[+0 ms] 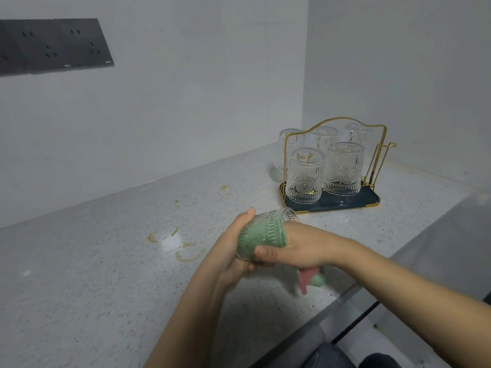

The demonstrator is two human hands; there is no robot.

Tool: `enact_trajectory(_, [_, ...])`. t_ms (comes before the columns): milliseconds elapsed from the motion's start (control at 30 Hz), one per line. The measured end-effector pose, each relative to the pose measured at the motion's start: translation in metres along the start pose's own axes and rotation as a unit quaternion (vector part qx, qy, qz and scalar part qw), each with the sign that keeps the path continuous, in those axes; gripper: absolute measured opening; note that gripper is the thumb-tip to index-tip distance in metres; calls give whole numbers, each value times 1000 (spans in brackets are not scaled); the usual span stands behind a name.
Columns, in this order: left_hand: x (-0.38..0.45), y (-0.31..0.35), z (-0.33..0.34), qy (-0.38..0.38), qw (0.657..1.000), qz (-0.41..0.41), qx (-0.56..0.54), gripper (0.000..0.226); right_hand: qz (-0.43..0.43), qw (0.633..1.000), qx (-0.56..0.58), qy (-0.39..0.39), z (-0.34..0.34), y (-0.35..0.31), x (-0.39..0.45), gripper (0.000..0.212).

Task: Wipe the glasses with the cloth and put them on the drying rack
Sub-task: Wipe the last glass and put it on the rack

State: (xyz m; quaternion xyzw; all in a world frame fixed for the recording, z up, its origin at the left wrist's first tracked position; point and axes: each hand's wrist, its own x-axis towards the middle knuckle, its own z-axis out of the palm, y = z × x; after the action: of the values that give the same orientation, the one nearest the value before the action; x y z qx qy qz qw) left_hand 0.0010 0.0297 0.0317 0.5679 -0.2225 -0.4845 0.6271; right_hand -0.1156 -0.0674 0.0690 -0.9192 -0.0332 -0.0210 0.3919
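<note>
- The glass (265,235) is lying on its side between my two hands, held up over the counter (106,274), mouth pointing toward my right wrist.
- My left hand (233,251) is wrapped around the base end, thumb up on top, fingers curled underneath. Solid grip.
- The cloth (261,236) is stuffed inside, you can see green through the ribbed wall. A pink and green tail of it hangs out below my right hand (297,251).
- Right hand has its fingers pushed into the mouth with the cloth, thumb pressed along the outside. So it's gripping cloth, mid-wipe I'd say.
- The rack (334,166) is past my hands, up and to the right, back in the corner. Five glasses (305,176) are on it upside down over the gold pegs, two in the near row and three behind.
- One bare peg (390,150) sticks up at the far right end, looks like the spot for this one.
- I can't see any other loose glasses, so I reckon this is the last: finish wiping, flip it, hang it.
- Counter left of my hands has some yellowish ring stains (186,251), not part of the job.
</note>
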Motion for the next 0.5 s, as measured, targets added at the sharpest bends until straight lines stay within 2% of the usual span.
enact_trajectory(67, [-4, 0, -3, -6, 1000, -6, 27, 57, 31, 998, 41, 34, 2, 1, -2, 67])
enact_trajectory(133, [-6, -3, -3, 6, 998, 36, 42, 58, 69, 982, 145, 96, -2, 5, -3, 59])
enact_trajectory(167, [-6, -6, -2, 14, 995, 86, 56, 56, 100, 960, 239, 110, -6, 7, -2, 56])
enact_trajectory(233, [-1, -15, -1, 51, 974, 197, 99, 50, 144, 888, 423, 111, -10, 9, 1, 55])
enact_trajectory(267, [1, -18, 1, 66, 963, 235, 113, 49, 146, 867, 465, 106, -9, 11, 2, 54])
enact_trajectory(300, [2, -19, 3, 79, 959, 250, 112, 48, 135, 860, 480, 104, -9, 11, 3, 50])
enact_trajectory(333, [2, -18, 6, 87, 962, 242, 93, 47, 107, 873, 466, 95, -8, 12, 2, 41])
enact_trajectory(367, [2, -15, 8, 93, 970, 215, 68, 47, 71, 901, 422, 77, -7, 11, 2, 30])
enact_trajectory(433, [0, -9, 9, 83, 990, 112, 25, 50, 22, 964, 265, 17, -1, 10, 0, 19])
enact_trajectory(500, [-5, -4, 9, 49, 999, 2, 18, 49, 36, 987, 150, -39, 0, 14, -3, 15])
